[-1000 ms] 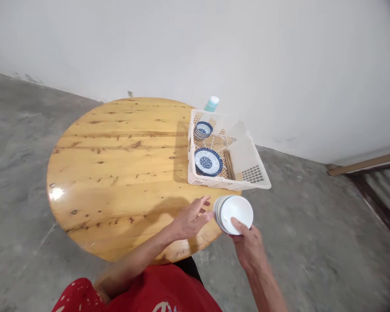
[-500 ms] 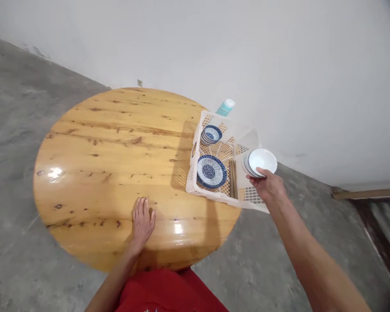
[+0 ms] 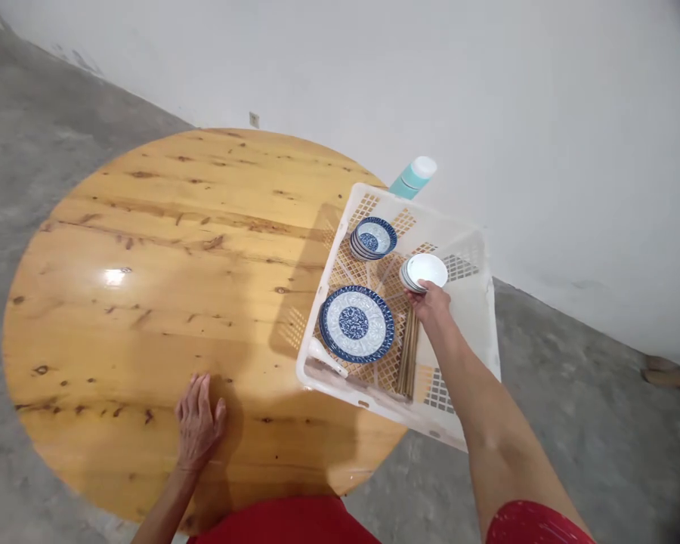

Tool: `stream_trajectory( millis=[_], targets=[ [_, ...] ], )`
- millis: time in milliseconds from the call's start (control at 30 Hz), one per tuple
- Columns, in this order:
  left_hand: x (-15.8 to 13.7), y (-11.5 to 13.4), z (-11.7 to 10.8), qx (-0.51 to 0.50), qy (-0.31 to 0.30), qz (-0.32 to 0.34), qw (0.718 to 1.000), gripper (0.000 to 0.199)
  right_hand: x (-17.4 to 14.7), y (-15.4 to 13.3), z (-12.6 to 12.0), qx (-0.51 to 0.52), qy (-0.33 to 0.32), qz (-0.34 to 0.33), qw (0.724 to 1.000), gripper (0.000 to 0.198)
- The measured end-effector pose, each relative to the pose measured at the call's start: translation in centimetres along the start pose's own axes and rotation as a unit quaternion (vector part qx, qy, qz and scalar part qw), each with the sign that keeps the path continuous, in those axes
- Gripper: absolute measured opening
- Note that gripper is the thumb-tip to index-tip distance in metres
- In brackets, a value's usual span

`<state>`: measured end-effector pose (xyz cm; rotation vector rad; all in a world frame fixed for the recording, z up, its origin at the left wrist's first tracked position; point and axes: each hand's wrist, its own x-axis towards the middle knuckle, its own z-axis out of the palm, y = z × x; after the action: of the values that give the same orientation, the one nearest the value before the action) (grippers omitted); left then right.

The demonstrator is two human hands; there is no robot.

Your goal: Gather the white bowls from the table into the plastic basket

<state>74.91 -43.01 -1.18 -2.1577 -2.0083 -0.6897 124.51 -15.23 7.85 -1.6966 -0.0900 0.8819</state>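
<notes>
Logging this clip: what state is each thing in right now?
White bowls: stacked, held over the basket.
Right hand: gripping the white bowls.
Left hand: flat on the table.
Basket: overhanging the table edge.
Blue bowls: stacked in basket.
Blue plates: flat in basket.
Chopsticks: lying in basket.
Bottle: capped.

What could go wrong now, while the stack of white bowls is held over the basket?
1. The right hand grips the stack of white bowls only at its near edge, and the stack is tilted, so a bowl might slide off.
2. The white basket overhangs the round table on its right side; added weight there might tip it.
3. The blue-patterned bowls lie close by, so the stacks might knock together and chip.
</notes>
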Motion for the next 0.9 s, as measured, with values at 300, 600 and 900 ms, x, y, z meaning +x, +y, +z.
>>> stream_trajectory(
  millis=[300,600,900],
  targets=[
    [0.3,0.3,-0.8,0.026,-0.017,0.006,1.000,0.069,5.2,1.2,1.6,-0.029,0.019,0.020,0.999,0.041],
    [0.2,0.2,-0.6,0.046,-0.039,-0.010,0.998,0.064,5.6,0.5,2.1,-0.048,0.006,0.025,0.999,0.046],
    [0.0,0.1,-0.5,0.042,-0.049,-0.027,0.998,0.061,5.6,-0.1,2.5,-0.085,0.018,0.022,0.996,0.044]
  ],
)
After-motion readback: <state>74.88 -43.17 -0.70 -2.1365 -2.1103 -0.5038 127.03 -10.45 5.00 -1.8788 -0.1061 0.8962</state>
